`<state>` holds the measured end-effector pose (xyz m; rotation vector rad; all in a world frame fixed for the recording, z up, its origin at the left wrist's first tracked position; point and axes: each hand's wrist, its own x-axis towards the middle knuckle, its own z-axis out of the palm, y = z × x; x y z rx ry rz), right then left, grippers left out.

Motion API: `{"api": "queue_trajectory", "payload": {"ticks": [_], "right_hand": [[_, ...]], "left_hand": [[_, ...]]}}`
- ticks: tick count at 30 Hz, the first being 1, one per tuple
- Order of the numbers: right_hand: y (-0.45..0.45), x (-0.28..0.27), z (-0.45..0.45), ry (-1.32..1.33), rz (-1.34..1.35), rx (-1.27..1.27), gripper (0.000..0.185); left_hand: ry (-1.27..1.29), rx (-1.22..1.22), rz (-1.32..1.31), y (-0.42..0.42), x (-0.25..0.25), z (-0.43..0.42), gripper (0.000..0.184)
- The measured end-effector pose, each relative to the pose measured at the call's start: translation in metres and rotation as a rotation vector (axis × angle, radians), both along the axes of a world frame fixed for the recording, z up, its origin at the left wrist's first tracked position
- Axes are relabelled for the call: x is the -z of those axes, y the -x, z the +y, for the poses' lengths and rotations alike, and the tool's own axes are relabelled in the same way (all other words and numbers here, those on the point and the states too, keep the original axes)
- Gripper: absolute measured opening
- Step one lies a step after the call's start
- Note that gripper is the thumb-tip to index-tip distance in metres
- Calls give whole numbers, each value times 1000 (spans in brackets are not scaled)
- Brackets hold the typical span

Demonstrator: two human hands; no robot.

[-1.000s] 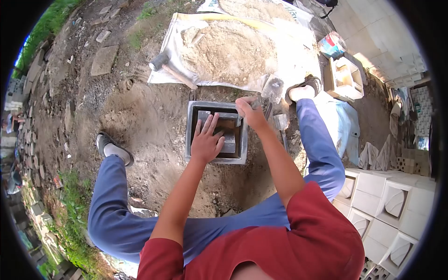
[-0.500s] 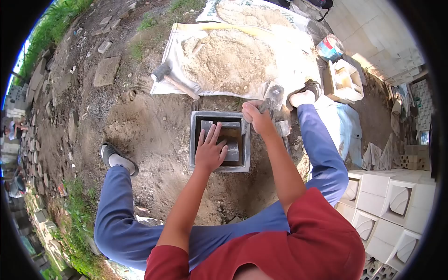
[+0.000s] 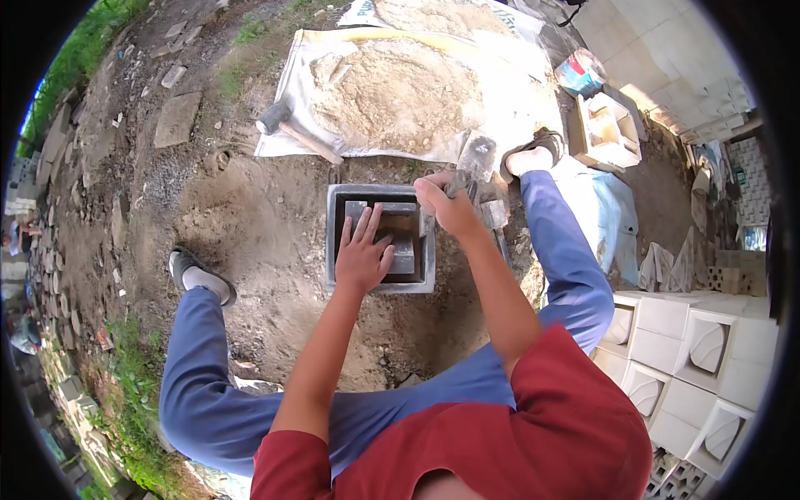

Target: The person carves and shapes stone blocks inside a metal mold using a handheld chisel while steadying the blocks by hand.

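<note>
A square dark metal mould (image 3: 427, 275) sits on the dirt between my legs, with a grey core block (image 3: 402, 260) inside it. My left hand (image 3: 361, 260) lies over the left part of the mould, fingers stretched out and spread on the inner pieces. My right hand (image 3: 446, 207) is closed round the handle of what looks like a trowel (image 3: 477, 157) at the mould's upper right corner. Its flat grey blade points away from me; most of the handle is hidden by my fingers.
A mallet (image 3: 292, 129) lies against a sack sheet (image 3: 279, 143) heaped with sandy powder (image 3: 400, 96). A pale patterned block (image 3: 604, 133) and a bucket (image 3: 581, 72) stand at upper right. Stacked blocks (image 3: 662, 346) rise at lower right. A flat stone (image 3: 177, 119) lies at upper left.
The whole scene has shifted slightly up and left as the camera moved. Both hands keep nearly the same places on and beside the mould.
</note>
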<state>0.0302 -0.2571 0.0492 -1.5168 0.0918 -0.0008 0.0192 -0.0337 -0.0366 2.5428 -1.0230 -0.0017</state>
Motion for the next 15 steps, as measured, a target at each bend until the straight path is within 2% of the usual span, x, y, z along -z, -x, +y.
{"api": "queue_trajectory", "payload": {"ticks": [4,6,10,11,13,15], "right_hand": [[15,12,8,-39,38,44,41],[10,11,6,21,42,-15,41],[32,-8,11,-102,29,31,40],[43,3,16,-108,40,38,40],[45,11,26,170,-80,-62,38],[46,-1,24,149,-57,-49,37]], "left_hand": [[-9,7,28,0,-2,1,40],[-3,9,4,-1,-3,0,39],[-11,5,10,-1,-1,-1,38],[-17,5,20,1,-2,0,38],[-40,-1,-12,2,-7,-2,37],[-34,-3,-15,1,-6,-3,37]]}}
